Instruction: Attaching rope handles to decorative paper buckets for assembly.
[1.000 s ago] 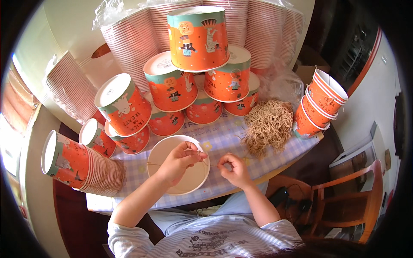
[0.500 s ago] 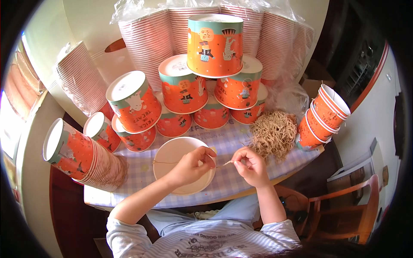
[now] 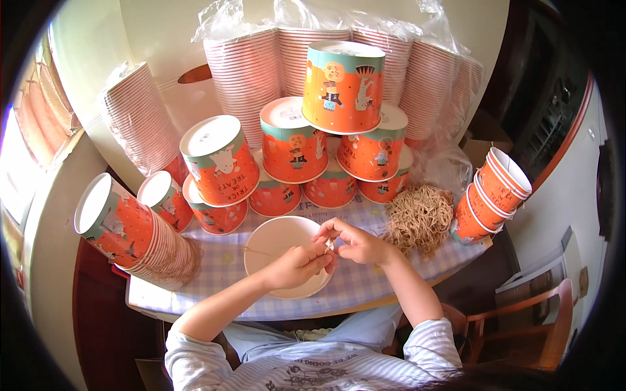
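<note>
In front of me on the table is a white-lined paper bucket (image 3: 277,236), its mouth facing up. A thin tan string (image 3: 259,252) runs over its left rim toward my left hand (image 3: 297,267), which is closed in a pinch above the bucket. My right hand (image 3: 355,244) meets it over the right rim, fingers bent and pinching around the string's end. A small white bit, too small to identify, shows between the fingertips. A tangled heap of tan strings (image 3: 420,220) lies to the right of my hands.
Orange and teal paper buckets (image 3: 342,91) stand upside down in a pyramid behind. Nested buckets stand leftward (image 3: 160,254) and rightward (image 3: 492,195). Tall plastic-wrapped stacks (image 3: 241,78) line the wall. A checked cloth (image 3: 218,277) covers the table; a wooden chair (image 3: 521,326) is at right.
My right hand has moved left and now meets my left hand; half a second ago they were apart with string stretched between them. The whole view has shifted slightly.
</note>
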